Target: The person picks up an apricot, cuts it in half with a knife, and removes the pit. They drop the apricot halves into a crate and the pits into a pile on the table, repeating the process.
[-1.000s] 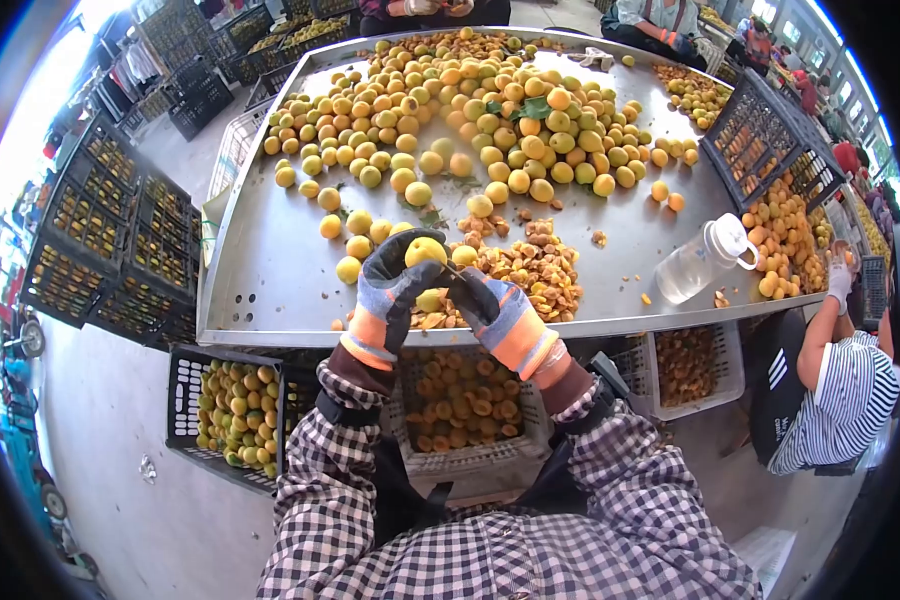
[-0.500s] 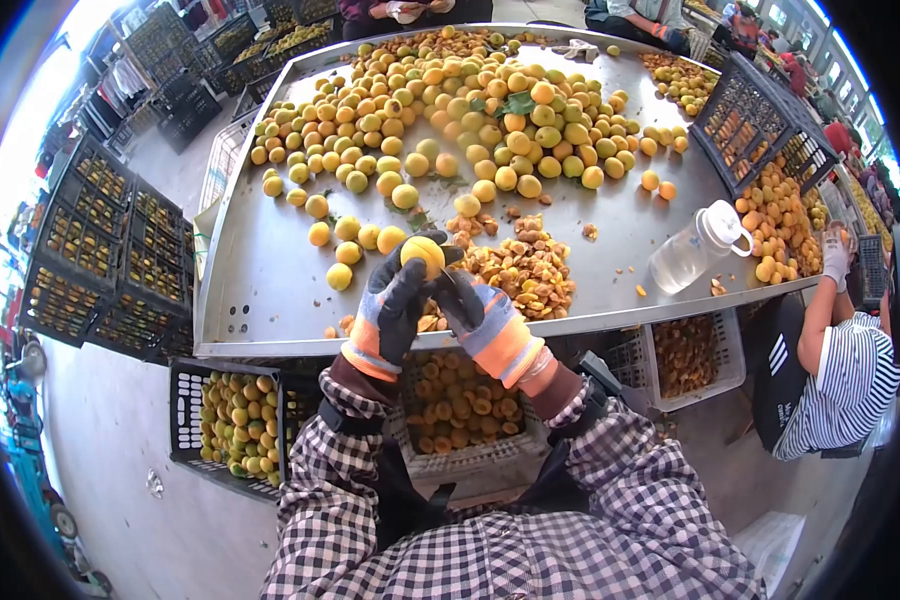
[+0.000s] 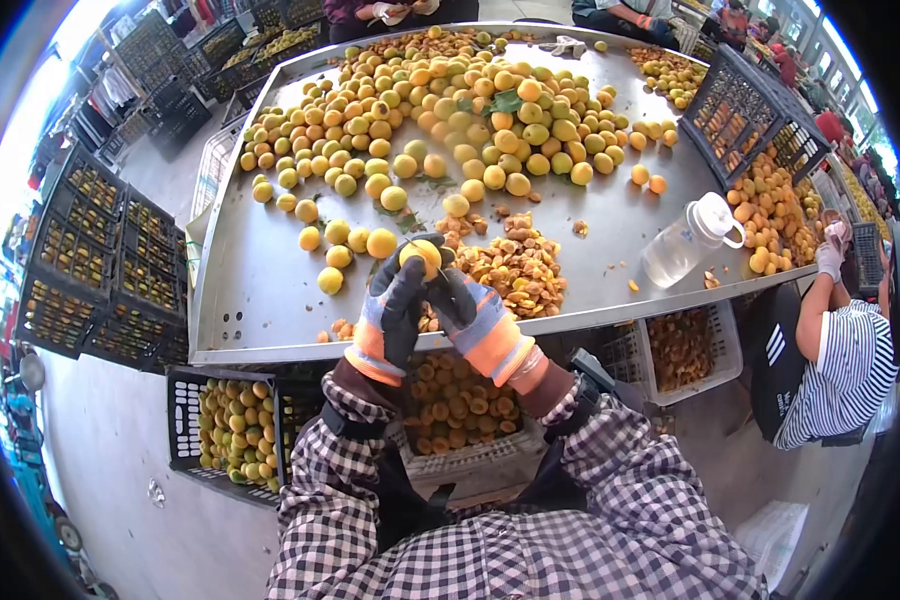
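My left hand [image 3: 391,308], in a black, grey and orange glove, is closed around a yellow apricot [image 3: 420,258] above the table's near edge. My right hand [image 3: 481,318], gloved alike, has its fingers closed right beside the fruit. A thin dark line shows by its fingertips, but whatever it grips is too small to make out. Just beyond my hands lies a heap of brown apricot pits [image 3: 515,262] on the metal table [image 3: 610,250]. A few loose apricots [image 3: 336,256] sit to the left of it. Under the table edge, a crate [image 3: 460,462] holds apricot halves below my hands.
A large pile of apricots [image 3: 470,110] covers the far table. To the right stand a clear bottle with white lid [image 3: 692,242] and a tipped black crate [image 3: 745,115]. Crates of fruit [image 3: 238,430] are at left. A person in stripes [image 3: 850,370] works at right.
The view has shifted slightly, so the table and its fruit appear a little further left and up. Both hands stay together at the same apricot.
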{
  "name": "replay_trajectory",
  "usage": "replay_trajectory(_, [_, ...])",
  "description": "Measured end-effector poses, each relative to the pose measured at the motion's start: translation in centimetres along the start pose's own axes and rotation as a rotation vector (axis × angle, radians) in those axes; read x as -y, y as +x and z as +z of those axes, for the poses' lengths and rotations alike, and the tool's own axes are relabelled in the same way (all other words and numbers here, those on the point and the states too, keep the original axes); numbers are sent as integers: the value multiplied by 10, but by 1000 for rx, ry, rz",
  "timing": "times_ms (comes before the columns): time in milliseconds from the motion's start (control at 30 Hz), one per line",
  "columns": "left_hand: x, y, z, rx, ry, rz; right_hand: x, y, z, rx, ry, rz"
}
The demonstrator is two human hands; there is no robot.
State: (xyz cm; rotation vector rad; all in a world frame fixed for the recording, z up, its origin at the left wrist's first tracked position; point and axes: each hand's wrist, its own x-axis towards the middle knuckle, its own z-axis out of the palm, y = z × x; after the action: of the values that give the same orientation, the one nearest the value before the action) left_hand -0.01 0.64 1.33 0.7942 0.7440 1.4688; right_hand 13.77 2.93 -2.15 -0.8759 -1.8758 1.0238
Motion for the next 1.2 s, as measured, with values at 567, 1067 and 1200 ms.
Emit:
replay_trajectory(567, [9,10,-10,-4,254,35,4,1,-9,22,-259,30])
replay_trajectory(1067, [22,11,-14,-177,212,-103,8,7,-8,38,-449,156])
replay_trajectory(1200, [14,12,-9,-44,402,-62,4,7,-12,-59,-519,57])
